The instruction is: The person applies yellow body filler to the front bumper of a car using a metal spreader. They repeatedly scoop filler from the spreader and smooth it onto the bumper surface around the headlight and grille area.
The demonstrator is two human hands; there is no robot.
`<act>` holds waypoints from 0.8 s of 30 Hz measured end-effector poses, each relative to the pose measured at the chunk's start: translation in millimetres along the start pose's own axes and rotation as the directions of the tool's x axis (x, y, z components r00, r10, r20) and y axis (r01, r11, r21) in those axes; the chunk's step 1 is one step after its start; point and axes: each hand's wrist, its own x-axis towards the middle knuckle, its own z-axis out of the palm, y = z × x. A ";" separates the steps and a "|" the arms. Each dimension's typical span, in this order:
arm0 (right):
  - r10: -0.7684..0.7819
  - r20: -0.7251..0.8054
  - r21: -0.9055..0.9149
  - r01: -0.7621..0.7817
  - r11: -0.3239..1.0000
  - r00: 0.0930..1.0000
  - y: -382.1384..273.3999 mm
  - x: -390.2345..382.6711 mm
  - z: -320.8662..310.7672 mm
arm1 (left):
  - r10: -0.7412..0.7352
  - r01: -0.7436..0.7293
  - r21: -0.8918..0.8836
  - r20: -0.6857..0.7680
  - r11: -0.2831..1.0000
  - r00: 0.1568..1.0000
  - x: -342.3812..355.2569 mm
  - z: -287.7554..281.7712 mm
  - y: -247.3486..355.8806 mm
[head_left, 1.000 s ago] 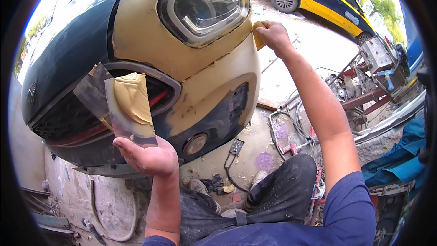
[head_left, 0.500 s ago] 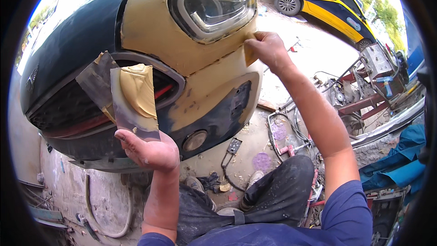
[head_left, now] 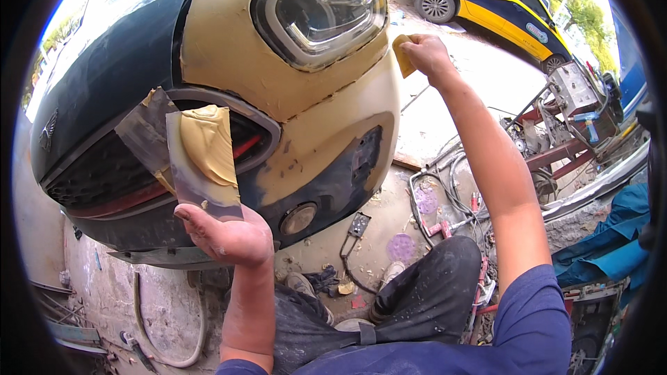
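My left hand (head_left: 229,232) holds two overlapping flat scraper boards upright, the front one (head_left: 198,198) bearing a thick smear of tan putty (head_left: 205,142), the greyish rear one (head_left: 142,132) tilted left. My right hand (head_left: 424,55) pinches a yellow spreader (head_left: 403,55) at the right edge of a dark car's front end; whether it touches the body cannot be told. Tan filler coats the corner panel (head_left: 222,48) round the headlight (head_left: 319,10) and part of the bumper (head_left: 306,160). A dark grille (head_left: 90,177) lies behind the boards.
A metal machine cart (head_left: 563,139) with hoses stands at the right, beside teal cloth (head_left: 604,236). A blue-and-yellow car (head_left: 500,21) is parked beyond. Below, a cable with a black fitting (head_left: 358,226), a pale hose (head_left: 201,319) and scraps lie on the dusty floor around my feet.
My right hand with the spreader dipped down and left onto the panel below the headlight, then moved back up and right to the edge. The left hand and boards have barely moved.
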 end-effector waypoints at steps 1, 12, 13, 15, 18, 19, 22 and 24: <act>0.000 0.004 -0.007 0.000 1.000 1.000 -1.8 5.4 4.9 | 0.006 -0.006 0.009 0.002 1.000 1.000 0.0 -0.5 -0.5; -0.037 0.048 0.130 0.031 0.991 0.998 -33.8 -58.2 32.2 | -0.071 0.065 0.105 0.054 0.992 0.996 -4.0 -6.5 -4.4; -0.076 0.071 0.174 0.063 0.983 0.995 -37.9 -70.5 33.0 | -0.058 0.053 0.103 0.050 0.993 0.997 -3.5 -6.1 -4.6; -0.109 0.119 0.231 0.079 0.970 0.987 -44.3 -95.2 31.0 | -0.014 0.013 0.094 0.015 0.995 1.000 -2.0 -6.3 -4.9; -0.235 0.193 0.350 0.157 0.923 0.953 -42.3 -120.8 20.9 | 0.010 -0.009 0.148 -0.007 0.989 1.000 -0.5 -7.2 -3.4; -0.149 0.185 0.364 0.073 0.928 0.971 -40.1 -119.1 15.8 | 0.006 -0.005 0.176 -0.005 0.984 1.000 -0.7 -7.7 -2.4; -0.058 0.171 0.461 -0.028 0.887 0.983 -26.9 -93.6 1.7 | -0.065 0.059 0.235 0.017 0.970 0.998 -2.4 -8.9 0.4; 0.071 0.128 0.400 -0.117 0.909 0.989 -15.4 -70.8 -3.6 | -0.094 0.092 0.185 0.001 0.978 0.996 -3.4 -8.0 0.7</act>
